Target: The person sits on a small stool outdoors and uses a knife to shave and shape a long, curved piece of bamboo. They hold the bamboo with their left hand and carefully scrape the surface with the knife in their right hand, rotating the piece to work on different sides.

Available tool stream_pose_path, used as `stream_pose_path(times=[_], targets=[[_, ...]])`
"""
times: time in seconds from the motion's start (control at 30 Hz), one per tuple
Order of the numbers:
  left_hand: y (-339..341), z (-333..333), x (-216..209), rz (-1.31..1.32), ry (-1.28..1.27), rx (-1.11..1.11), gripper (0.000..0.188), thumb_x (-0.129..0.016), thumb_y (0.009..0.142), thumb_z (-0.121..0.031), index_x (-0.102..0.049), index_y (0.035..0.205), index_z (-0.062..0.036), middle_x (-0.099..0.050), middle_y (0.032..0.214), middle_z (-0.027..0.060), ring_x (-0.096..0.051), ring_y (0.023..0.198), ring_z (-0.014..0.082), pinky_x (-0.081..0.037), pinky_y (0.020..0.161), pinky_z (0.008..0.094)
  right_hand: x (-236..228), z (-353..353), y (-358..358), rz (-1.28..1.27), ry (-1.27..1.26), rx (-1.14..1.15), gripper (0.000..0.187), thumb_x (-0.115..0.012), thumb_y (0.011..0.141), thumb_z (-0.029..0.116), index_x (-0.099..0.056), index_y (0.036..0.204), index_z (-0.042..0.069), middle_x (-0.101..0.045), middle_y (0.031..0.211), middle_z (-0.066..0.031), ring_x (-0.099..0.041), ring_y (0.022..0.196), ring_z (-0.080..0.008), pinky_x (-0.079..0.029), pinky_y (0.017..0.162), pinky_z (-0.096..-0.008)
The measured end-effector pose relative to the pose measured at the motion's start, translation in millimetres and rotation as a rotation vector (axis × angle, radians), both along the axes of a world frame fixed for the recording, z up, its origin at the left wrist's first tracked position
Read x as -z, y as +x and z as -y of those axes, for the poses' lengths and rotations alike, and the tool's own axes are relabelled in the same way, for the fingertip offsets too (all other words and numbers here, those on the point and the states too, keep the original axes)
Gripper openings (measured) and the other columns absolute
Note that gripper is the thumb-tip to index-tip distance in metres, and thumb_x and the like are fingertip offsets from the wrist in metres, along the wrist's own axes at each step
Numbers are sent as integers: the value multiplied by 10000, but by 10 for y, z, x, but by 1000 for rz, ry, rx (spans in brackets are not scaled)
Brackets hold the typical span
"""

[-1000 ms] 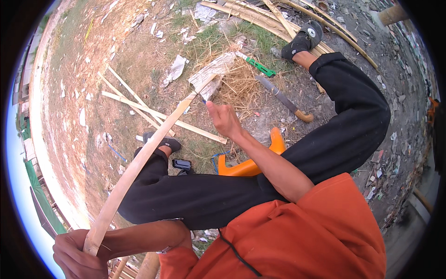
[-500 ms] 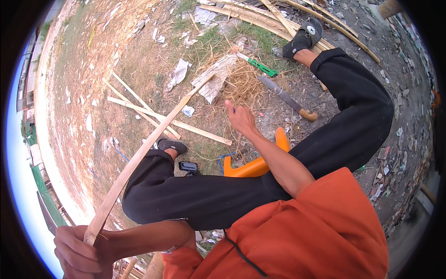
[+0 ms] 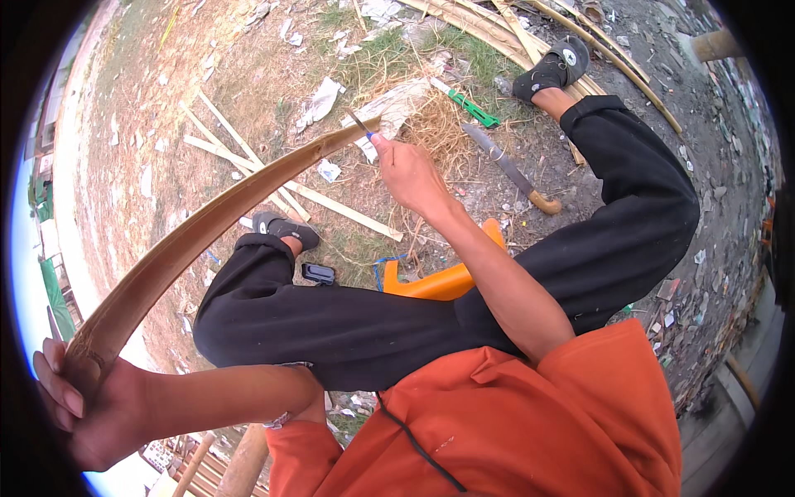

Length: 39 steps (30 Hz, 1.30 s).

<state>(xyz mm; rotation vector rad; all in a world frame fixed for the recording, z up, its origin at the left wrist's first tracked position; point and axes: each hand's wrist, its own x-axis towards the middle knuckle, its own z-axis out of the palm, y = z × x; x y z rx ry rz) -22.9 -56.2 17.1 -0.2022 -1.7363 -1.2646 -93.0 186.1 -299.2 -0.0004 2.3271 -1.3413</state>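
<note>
My left hand (image 3: 91,406), at the lower left, grips the near end of a long bamboo strip (image 3: 186,224). The strip slants up to the right, its brown, hollowed face showing. At its far end my right hand (image 3: 414,174) is closed on a small knife with a thin dark blade (image 3: 358,123) and a bit of blue at the fingertips; most of its handle is hidden. The blade lies at the strip's tip, and I cannot tell whether it cuts in. Right of that hand, a large knife (image 3: 505,166) with a wooden handle rests on the ground.
A green cutter (image 3: 469,106) lies beyond the large knife, beside dry shavings (image 3: 439,137). Narrow bamboo strips (image 3: 290,186) cross on the left; longer bamboo pieces (image 3: 472,29) lie at the back. An orange plastic piece (image 3: 435,283) and a dark small case (image 3: 318,273) sit between my legs.
The bamboo strip has turned from its pale edge to its brown, hollowed face. My left hand has moved left and slightly up. My right hand has shifted left and up to the strip's tip.
</note>
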Motion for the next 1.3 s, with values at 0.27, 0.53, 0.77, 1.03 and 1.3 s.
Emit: stream_pose_path(times=[0.27, 0.53, 0.77, 1.03, 1.3], targets=[[-419, -426, 302, 95, 82, 95, 428, -346, 929, -484, -515, 706, -160, -300, 568, -2, -409, 487, 153, -496, 703, 408, -161, 224, 52, -91, 31, 9, 335, -362, 981, 317, -468, 982, -1, -567, 640, -265, -566, 622, -458, -423, 606, -547], [-475, -304, 365, 99, 97, -13, 445, -407, 893, -568, -402, 672, -183, -276, 563, -13, -369, 470, 142, -431, 593, 369, -75, 272, -41, -213, 234, -114, 276, -374, 974, 251, -488, 984, 0, -623, 776, -273, -636, 774, -429, -515, 678, -496], [-637, -279, 335, 145, 226, 318, 546, -481, 798, -706, -454, 716, -167, -330, 566, -6, -372, 479, 149, -397, 595, 351, 1312, -133, 166, -13, 390, 4, 304, -417, 945, 250, -536, 1015, -21, -626, 857, -287, -625, 848, -425, -494, 751, -514], [-670, -339, 326, 98, 272, 305, 236, -461, 779, -279, -375, 629, -119, -277, 594, 3, -319, 524, 132, -353, 665, 321, -128, 160, 3, -44, 14, 68, 309, -400, 949, 249, -496, 950, -44, -599, 776, -300, -602, 755, -482, -480, 688, -536], [-629, -110, 365, 100, 217, 181, 424, -440, 851, -476, -327, 601, -153, -264, 568, -4, -318, 504, 137, -351, 608, 335, 19, 289, -147, -158, 169, -87, 280, -388, 953, 222, -509, 971, -31, -601, 772, -281, -620, 728, -440, -497, 665, -517]])
